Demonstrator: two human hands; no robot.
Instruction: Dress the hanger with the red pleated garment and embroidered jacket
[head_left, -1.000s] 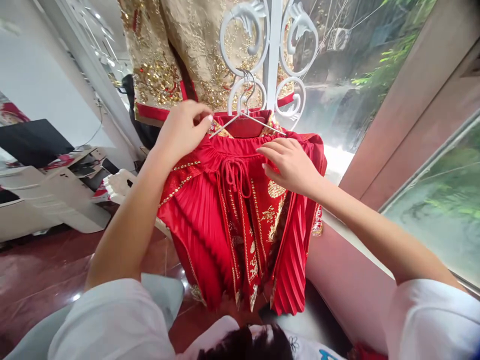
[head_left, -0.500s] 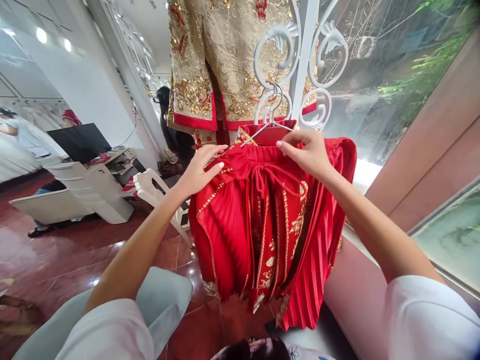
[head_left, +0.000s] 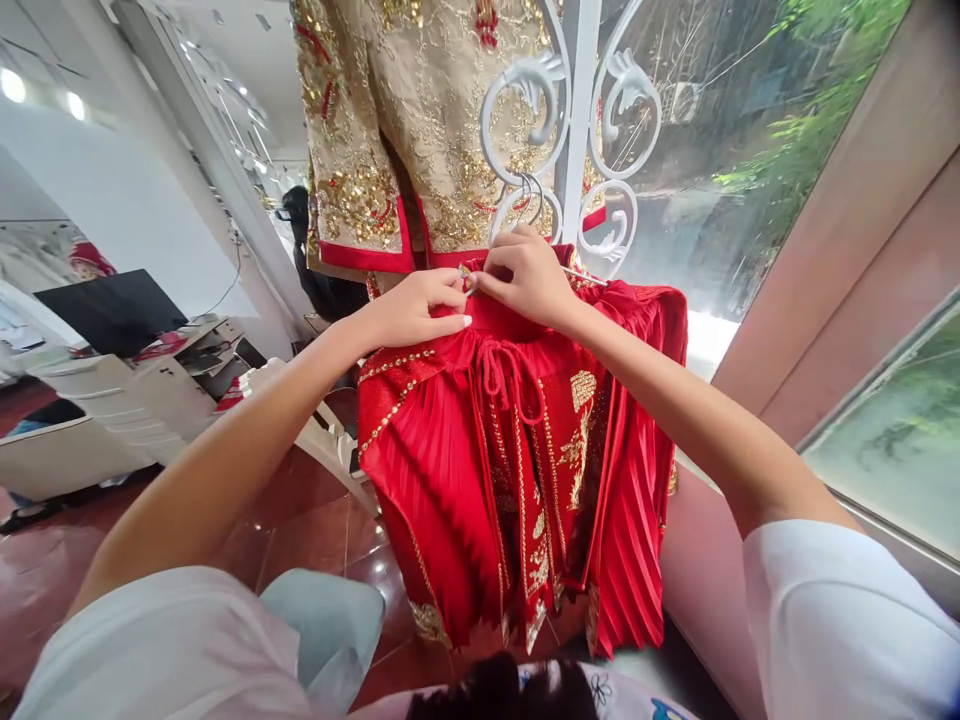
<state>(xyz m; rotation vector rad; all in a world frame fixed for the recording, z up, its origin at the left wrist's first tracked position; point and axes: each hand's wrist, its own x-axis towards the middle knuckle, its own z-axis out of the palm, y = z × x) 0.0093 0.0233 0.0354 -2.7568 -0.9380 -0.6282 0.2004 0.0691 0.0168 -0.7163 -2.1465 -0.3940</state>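
Observation:
A red pleated skirt [head_left: 442, 470] with gold embroidery and a drawstring tied in front hangs from a thin hanger [head_left: 589, 275]. My left hand [head_left: 420, 308] is closed on the skirt's waistband at its left end, thumb in front. Close beside it, my right hand [head_left: 529, 275] reaches across the hanger, its thumb and fingers pinched together by the left fingertips. What sits in that pinch is too small and covered to make out. The right hand hides the middle of the hanger. Behind the waistband, more red cloth shows.
The hanger's hook hangs on a white scrolled metal stand [head_left: 577, 120]. Behind hangs a gold-embroidered garment [head_left: 442, 130] with red edging. A window [head_left: 697, 200] is on the right. At left are a desk with a monitor [head_left: 112, 310], a pale chair [head_left: 322, 610] and a dark-haired person [head_left: 300, 240].
My right hand has moved left from the waistband's right side to meet my left hand. The left hand has shifted onto the waistband's left end. The view has turned slightly right.

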